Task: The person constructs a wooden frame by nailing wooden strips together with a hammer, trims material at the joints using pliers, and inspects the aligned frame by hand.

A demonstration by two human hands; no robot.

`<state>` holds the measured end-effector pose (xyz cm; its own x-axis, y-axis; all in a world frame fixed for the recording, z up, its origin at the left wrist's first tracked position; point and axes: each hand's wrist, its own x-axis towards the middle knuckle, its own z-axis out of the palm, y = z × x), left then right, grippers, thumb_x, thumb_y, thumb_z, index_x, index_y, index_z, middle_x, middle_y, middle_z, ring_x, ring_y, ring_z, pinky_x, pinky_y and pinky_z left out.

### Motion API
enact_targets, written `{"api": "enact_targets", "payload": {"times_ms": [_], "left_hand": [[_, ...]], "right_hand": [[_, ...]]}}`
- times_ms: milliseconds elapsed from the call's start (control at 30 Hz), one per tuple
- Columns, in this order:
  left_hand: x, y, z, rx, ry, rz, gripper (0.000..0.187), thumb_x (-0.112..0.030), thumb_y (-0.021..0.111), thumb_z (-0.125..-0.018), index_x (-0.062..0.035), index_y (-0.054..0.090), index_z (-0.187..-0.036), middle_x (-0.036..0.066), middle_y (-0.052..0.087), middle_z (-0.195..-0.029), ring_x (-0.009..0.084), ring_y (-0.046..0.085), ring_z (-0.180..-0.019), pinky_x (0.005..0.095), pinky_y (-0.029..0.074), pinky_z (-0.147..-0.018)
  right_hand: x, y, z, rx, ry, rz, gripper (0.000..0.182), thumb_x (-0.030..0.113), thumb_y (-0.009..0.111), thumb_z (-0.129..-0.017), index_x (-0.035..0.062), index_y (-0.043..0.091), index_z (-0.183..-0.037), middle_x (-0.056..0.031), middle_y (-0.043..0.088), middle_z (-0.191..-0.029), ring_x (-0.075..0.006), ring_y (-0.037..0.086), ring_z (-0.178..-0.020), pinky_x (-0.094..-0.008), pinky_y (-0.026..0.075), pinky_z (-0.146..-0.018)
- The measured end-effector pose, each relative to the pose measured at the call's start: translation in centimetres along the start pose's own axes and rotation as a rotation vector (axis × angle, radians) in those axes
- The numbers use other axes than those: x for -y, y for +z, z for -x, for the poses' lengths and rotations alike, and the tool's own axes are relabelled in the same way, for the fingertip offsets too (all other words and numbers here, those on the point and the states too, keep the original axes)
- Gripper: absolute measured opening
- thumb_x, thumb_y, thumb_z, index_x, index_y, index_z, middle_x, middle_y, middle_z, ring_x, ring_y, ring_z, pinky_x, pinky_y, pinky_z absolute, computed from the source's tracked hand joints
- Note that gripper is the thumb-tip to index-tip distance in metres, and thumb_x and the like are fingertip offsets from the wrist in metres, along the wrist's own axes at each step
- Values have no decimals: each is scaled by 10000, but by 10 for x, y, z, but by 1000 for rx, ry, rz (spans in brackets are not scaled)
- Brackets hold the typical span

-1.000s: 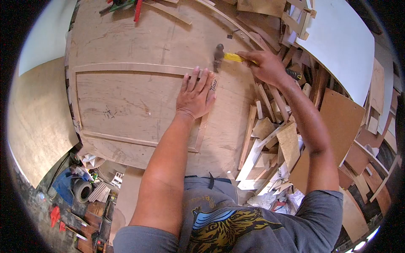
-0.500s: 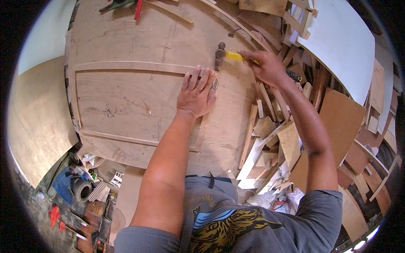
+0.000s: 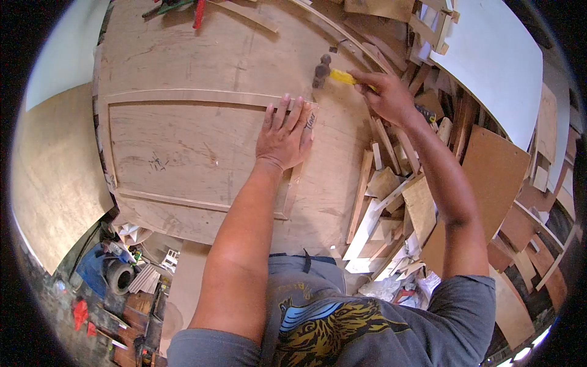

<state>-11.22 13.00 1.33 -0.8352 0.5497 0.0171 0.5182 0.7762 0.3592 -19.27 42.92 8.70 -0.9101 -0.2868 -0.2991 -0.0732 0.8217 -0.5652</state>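
Observation:
A rectangular wooden frame point(image 3: 183, 96) lies flat on the plywood tabletop point(image 3: 202, 61). My left hand point(image 3: 282, 137) presses flat on its right end, fingers spread over the top right corner beside some dark handwriting. In my right hand point(image 3: 388, 96) is a hammer point(image 3: 322, 71), gripped by its yellow handle. The hammer's dark metal head is raised just above the frame's top right corner, apart from the wood. Whether a nail stands at that corner I cannot make out.
Wood offcuts point(image 3: 391, 202) are piled along the table's right side. A white sheet point(image 3: 489, 67) leans behind them. Red and green tools point(image 3: 199, 13) and a thin strip point(image 3: 244, 15) lie at the far edge. A plywood panel point(image 3: 58, 171) stands at left.
The hammer head has lifted slightly away from the frame's corner, and my right hand has shifted a little with it. My left hand and the frame stay in place.

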Motion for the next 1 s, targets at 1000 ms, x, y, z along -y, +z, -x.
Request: {"api": "enact_targets", "payload": {"times_ms": [1000], "left_hand": [[-6, -24, 45, 4, 81, -14, 701, -366, 681, -926, -79, 516, -1543, 132, 427, -1643, 383, 339, -1545, 584, 249, -1256]], "right_hand": [[63, 11, 74, -322, 248, -48, 362, 325, 692, -988, 258, 723, -1343, -138, 766, -992, -345, 734, -908, -461, 560, -785]]}}
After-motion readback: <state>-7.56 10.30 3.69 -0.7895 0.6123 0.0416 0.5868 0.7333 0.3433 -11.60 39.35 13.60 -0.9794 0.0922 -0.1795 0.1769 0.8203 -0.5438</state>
